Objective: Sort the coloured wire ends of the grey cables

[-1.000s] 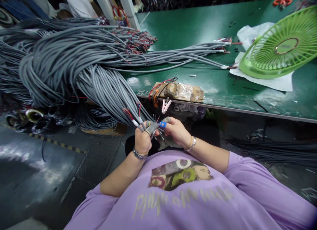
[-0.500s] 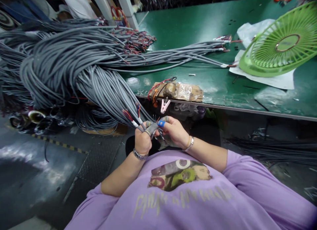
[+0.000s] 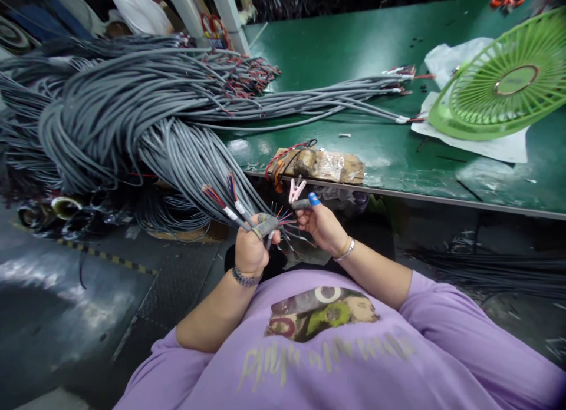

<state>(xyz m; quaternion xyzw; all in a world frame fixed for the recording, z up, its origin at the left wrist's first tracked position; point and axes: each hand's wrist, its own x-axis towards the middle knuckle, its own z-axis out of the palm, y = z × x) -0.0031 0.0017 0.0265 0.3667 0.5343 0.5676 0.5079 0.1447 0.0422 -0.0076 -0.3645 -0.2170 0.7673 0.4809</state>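
Note:
My left hand (image 3: 253, 245) is closed around several grey cable ends, its thumb wrapped in grey tape. Thin coloured wires (image 3: 283, 217) fan out from its grip toward the right. Two cable ends with white bands and red and blue wires (image 3: 230, 211) stick up beside that hand. My right hand (image 3: 322, 226), blue tape on the thumb tip, is at the tips of the fanned wires with its fingers partly apart; whether it pinches a wire is too small to tell. Just above it is a pink clip (image 3: 296, 189) at the table edge.
A large heap of grey cables (image 3: 115, 109) covers the left of the green table (image 3: 336, 45). A taped wooden block (image 3: 336, 165) sits at its front edge. At the right stand a green fan (image 3: 515, 80) and orange-handled scissors (image 3: 507, 0). Another person's white sleeve (image 3: 144, 12) shows behind.
My right hand has moved right, away from my left hand, and its thumb has lifted. My left hand has shifted slightly left. The coloured wires now show spread between the hands.

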